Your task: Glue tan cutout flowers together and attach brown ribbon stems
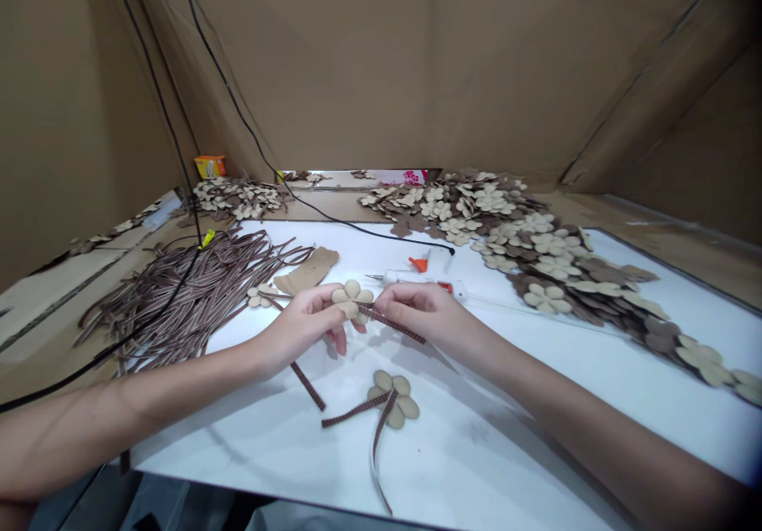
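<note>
My left hand (315, 317) pinches a beige fabric flower (352, 293) between thumb and fingers above the white tabletop. Just to its right, my right hand (417, 307) has its thumb and fingertips closed on a dark brown ribbon (400, 329) at the flower's edge. Whether the ribbon is fixed to the flower is hidden by the fingers. Below my hands lies another flower (406, 405) with two ribbon tails across it. A smaller-looking flower (258, 296) with ribbon rests left of my left hand. Behind my right hand is a white glue gun (402, 277), partly covered.
A heap of brown ribbons (190, 293) spreads at left. Piles of beige and brown flowers (536, 245) run along the back and right. A tan scrap (308, 271) lies behind my left hand. A black cable (250, 130) hangs across, before cardboard walls (357, 63).
</note>
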A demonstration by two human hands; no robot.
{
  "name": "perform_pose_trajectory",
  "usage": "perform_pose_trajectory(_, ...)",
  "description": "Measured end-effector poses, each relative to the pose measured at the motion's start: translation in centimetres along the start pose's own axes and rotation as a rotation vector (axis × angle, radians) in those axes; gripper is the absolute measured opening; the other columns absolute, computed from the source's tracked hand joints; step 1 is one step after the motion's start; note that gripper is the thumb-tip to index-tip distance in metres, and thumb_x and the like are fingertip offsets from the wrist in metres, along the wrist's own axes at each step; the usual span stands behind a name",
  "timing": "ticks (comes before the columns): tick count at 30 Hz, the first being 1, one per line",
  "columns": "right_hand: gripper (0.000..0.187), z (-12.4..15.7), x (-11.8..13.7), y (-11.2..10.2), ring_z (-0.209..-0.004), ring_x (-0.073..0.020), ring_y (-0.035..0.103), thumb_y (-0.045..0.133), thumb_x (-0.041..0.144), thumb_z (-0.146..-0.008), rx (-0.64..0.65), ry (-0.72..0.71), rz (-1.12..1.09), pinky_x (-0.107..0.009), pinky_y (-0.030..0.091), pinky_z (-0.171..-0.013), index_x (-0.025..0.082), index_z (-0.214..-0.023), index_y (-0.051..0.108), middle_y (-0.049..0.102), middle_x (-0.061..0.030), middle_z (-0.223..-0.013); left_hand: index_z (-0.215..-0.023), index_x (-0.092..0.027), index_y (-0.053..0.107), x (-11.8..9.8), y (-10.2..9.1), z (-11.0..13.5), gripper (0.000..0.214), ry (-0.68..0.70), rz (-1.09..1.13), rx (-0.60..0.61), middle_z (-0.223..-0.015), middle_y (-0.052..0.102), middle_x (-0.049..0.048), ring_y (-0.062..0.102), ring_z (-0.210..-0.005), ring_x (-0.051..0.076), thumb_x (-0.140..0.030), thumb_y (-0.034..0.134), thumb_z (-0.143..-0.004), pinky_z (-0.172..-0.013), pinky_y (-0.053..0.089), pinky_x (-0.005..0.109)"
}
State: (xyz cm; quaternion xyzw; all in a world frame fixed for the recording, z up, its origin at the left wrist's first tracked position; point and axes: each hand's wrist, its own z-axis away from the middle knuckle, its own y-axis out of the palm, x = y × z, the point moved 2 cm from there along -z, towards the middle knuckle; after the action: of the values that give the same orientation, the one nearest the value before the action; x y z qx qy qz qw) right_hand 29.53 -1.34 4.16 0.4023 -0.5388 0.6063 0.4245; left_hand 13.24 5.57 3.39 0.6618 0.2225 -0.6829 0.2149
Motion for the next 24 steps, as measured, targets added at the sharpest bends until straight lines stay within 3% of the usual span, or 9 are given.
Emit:
perform_pose_trajectory(12,0.037,-0.12,-0.52,-0.06,-0.049,-0.0068,0.030,0.051,0.051,-0.083,-0.002,-0.010,0.029,-0.021,0.018,-0.043,0.016,-0.075,0.058,0.037,0.0054,-0.056,-0.074,-0.015,0.055,0.06,0.03,-0.07,0.021,0.000,0.019,0.014,-0.074,0.063,0.0023,0.055,-0.052,0.010,-0.034,0.053,-0.081,-0.056,0.042,0.025)
perform_pose_trajectory(19,0.037,-0.23,-0.57,-0.05,-0.049,-0.0062,0.032,0.052,0.050,-0.083,0.005,-0.043,0.002,-0.021,0.021,-0.044,0.015,-0.074,0.059,0.039,0.0054,-0.055,-0.086,-0.014,0.058,0.08,-0.11,0.15,0.025,0.035,0.044,0.092,-0.080,0.062,0.0054,0.058,-0.056,0.013,-0.034,0.042,-0.086,-0.057,0.044,0.027)
perform_pose_trajectory(24,0.038,-0.22,-0.59,-0.05,-0.050,-0.0070,0.033,0.052,0.051,-0.083,-0.009,-0.045,-0.003,-0.021,0.023,-0.044,0.015,-0.073,0.059,0.040,0.0051,-0.055,-0.088,-0.014,0.057,0.34,-0.21,-0.04,0.030,0.052,0.008,0.034,-0.078,0.061,0.0046,0.056,-0.052,0.012,-0.040,0.043,-0.088,-0.054,0.044,0.027)
